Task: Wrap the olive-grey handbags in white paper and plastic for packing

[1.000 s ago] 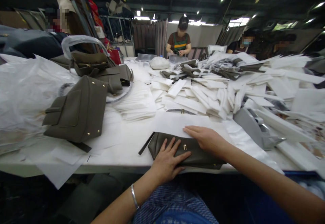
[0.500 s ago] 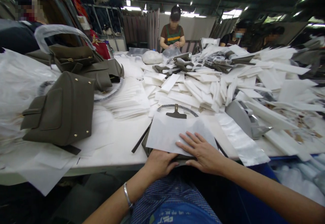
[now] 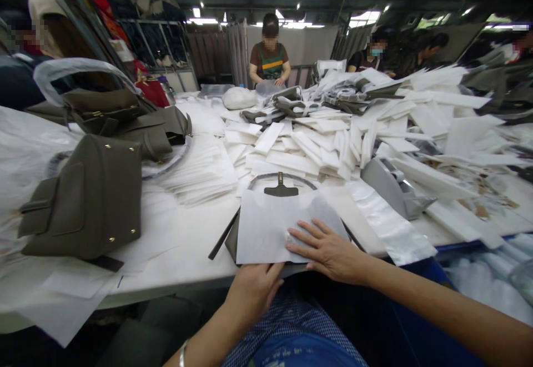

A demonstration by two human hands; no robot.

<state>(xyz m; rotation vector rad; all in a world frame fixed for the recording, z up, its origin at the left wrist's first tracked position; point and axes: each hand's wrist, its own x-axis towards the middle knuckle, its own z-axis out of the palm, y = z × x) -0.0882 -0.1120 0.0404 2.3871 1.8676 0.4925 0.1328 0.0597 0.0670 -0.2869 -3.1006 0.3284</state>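
A white tissue sheet [image 3: 270, 225] lies over a flat olive-green bag [image 3: 231, 242] at the table's near edge. My right hand [image 3: 327, 250] rests flat on the sheet with its fingers spread. My left hand [image 3: 254, 286] is at the sheet's near edge, its fingers curled over the table edge, seemingly pinching the paper and the bag beneath. The bag's wrapped handle and olive tab [image 3: 281, 189] show beyond the sheet.
Upright olive handbags [image 3: 89, 200] [image 3: 120, 114] stand at the left beside clear plastic bags. Piles of folded white paper [image 3: 316, 147] cover the centre and right. A grey tape dispenser [image 3: 393, 189] sits to the right. Other people work at the far side.
The white sheet now covers the olive bag, which lay bare one second ago. My left hand slid from the bag's top back to the near edge. My right hand stayed flat.
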